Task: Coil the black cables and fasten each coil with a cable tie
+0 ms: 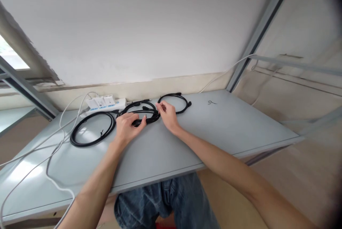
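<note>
Head camera shows 3 glossy black cable coils along the far edge of the flat grey tabletop (pixel 227 129). The left hand (pixel 128 127) clasps the middle coil (pixel 140 107), and the right hand (pixel 167 113) pinches its right end. The left coil (pixel 92 142), the right coil (pixel 184 100) and 1 white power strip (pixel 119 105) lie alongside. Smooth grey surface runs to the near and right edges.

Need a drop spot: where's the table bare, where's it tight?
Bare: right half of the grey table, from the right hand to the edge, bar a small black tie; the front strip between the forearms. Crowded: back left, left hand on the middle cable coil, left coil, right coil, power strip, white cords.
</note>
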`<state>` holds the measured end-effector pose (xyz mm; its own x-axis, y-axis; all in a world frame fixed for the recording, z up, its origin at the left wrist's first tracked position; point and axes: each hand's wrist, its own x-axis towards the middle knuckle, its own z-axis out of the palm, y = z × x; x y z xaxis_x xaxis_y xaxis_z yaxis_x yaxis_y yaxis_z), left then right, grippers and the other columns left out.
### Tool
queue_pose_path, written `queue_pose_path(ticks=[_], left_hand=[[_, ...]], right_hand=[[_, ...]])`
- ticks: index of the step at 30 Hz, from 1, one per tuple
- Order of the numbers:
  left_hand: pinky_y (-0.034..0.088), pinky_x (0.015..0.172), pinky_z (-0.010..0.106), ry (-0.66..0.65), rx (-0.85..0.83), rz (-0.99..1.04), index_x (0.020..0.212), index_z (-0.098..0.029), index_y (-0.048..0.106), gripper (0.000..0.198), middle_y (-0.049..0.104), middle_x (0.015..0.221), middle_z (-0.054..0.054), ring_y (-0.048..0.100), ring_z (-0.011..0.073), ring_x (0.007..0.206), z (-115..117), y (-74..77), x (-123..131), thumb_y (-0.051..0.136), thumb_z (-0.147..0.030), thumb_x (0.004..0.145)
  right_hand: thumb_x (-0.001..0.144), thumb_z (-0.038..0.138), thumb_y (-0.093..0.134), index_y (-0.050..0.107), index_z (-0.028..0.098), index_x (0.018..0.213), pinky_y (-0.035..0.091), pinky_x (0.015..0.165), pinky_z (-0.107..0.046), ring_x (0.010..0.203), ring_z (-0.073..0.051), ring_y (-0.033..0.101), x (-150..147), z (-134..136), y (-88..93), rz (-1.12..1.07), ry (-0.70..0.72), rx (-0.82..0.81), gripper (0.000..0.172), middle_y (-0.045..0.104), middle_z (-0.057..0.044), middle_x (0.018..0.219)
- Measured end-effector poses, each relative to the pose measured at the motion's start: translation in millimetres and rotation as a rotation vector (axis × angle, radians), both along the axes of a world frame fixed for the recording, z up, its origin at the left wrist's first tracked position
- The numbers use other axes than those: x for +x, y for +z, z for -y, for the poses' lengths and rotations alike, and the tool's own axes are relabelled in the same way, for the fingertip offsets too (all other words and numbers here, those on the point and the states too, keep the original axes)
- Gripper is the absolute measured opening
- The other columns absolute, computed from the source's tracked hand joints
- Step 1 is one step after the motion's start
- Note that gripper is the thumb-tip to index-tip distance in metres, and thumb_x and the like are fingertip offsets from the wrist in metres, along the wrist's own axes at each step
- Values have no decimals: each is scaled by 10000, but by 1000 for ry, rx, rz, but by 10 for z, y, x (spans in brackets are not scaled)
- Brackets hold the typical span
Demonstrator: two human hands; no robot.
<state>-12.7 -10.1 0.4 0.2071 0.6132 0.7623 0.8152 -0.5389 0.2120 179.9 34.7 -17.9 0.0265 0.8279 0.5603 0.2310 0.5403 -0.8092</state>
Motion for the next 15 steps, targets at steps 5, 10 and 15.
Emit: queue_pose_path(ticks=[5,10,15], left_hand=[[344,575,278,33,9,-17,551,-203,463,460,488,513,-4,467,133,531,-18,-31,-15,515,-468,924],[328,575,271,97,11,-8,554,-194,488,469,478,514,-7,465,127,530,-41,-52,-14,525,-475,928],[306,562,264,138,30,55,540,-191,471,478,430,494,-18,424,118,509,-70,-72,-1,539,-479,915]], right_hand=[[957,609,536,584,208,685,354,594,-291,575,-148,452,-2,-25,-34,59,48,-14,487,534,10,604],[920,618,593,659,198,770,330,590,-279,573,-141,422,7,-48,-45,99,63,-28,451,491,30,584],[927,630,577,643,176,739,317,590,-260,587,-127,407,18,-52,-27,134,128,-32,496,458,37,587]])
